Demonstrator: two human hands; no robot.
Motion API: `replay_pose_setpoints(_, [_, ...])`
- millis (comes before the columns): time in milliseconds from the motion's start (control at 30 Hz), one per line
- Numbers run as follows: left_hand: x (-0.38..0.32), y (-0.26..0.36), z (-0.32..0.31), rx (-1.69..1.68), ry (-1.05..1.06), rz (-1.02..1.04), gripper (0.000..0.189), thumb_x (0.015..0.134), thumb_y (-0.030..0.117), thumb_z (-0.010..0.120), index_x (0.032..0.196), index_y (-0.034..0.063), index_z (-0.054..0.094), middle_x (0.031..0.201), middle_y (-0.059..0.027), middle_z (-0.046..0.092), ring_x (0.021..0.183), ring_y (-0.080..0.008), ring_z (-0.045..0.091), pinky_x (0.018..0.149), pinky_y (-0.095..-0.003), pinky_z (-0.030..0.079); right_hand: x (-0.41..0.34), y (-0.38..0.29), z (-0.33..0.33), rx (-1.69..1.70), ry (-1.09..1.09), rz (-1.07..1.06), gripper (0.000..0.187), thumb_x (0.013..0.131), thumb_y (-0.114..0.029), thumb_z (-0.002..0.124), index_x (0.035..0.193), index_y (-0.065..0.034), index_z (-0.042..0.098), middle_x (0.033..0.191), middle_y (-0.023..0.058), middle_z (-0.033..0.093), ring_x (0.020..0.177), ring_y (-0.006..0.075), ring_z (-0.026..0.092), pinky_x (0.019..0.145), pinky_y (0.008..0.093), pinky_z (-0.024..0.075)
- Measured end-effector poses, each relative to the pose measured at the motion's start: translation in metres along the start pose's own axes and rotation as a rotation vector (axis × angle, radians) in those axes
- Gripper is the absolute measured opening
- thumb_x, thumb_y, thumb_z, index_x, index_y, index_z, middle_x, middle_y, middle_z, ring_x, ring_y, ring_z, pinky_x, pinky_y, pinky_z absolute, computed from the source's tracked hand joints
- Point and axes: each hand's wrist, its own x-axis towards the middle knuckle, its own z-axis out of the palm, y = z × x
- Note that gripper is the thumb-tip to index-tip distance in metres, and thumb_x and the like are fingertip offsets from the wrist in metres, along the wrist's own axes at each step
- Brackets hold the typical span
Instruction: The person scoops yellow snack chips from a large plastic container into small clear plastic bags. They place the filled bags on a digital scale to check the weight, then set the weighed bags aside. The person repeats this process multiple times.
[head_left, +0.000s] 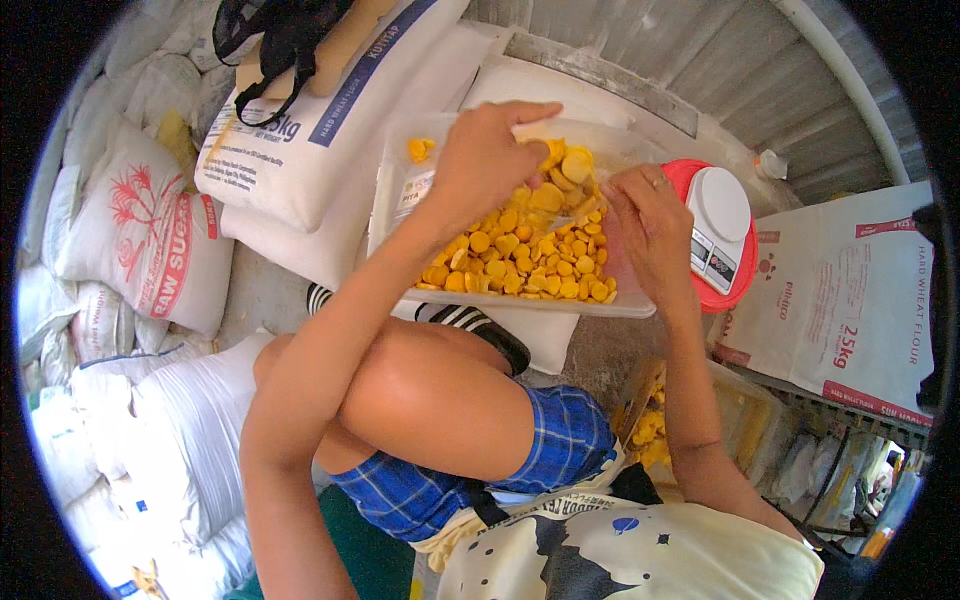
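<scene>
A translucent plastic tub (525, 305) in front of me holds many small round yellow biscuits (517, 262). Above them, between my hands, is a clear plastic bag (574, 202) with some of the yellow discs in it. My right hand (652, 214) has its fingertips pinched on the bag's right side. Over the bag's left side reaches my left hand (495, 154), index finger stretched out and the other fingers curled down. What its fingertips hold is partly hidden and blurred. Printed clear packaging (415, 187) and a few discs (421, 149) lie at the tub's left end.
A white digital kitchen scale (720, 225) sits on a red round lid (694, 296) to the right. Flour sacks (277, 165) lie behind left, another flour sack (825, 300) right, a raw sugar sack (150, 232) far left. A second tub (739, 405) with yellow pieces stands beside my right arm.
</scene>
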Motion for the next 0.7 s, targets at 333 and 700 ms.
replay_pose_setpoints(333, [0.018, -0.041, 0.029, 0.037, -0.236, -0.192, 0.047, 0.076, 0.008, 0.06, 0.123, 0.0074, 0.06, 0.075, -0.0164, 0.068, 0.058, -0.0178, 0.068, 0.063, -0.0317, 0.056, -0.023, 0.039, 0.037, 0.002, -0.059, 0.047, 0.009, 0.086, -0.006, 0.057, 0.085, 0.0022, 0.054, 0.081, 0.0185, 0.054, 0.078, 0.0363, 0.054, 0.07, 0.0416, 0.0425])
replay_pose_setpoints(700, [0.021, -0.049, 0.025, 0.284, -0.106, 0.106, 0.058, 0.075, 0.021, 0.068, 0.13, 0.0095, 0.053, 0.127, -0.0177, 0.049, 0.117, -0.0326, 0.05, 0.099, -0.039, 0.041, -0.045, 0.07, 0.066, -0.013, -0.084, 0.107, 0.014, 0.086, -0.01, 0.059, 0.082, 0.0019, 0.053, 0.079, 0.0167, 0.052, 0.076, 0.0353, 0.053, 0.067, 0.0418, 0.0418])
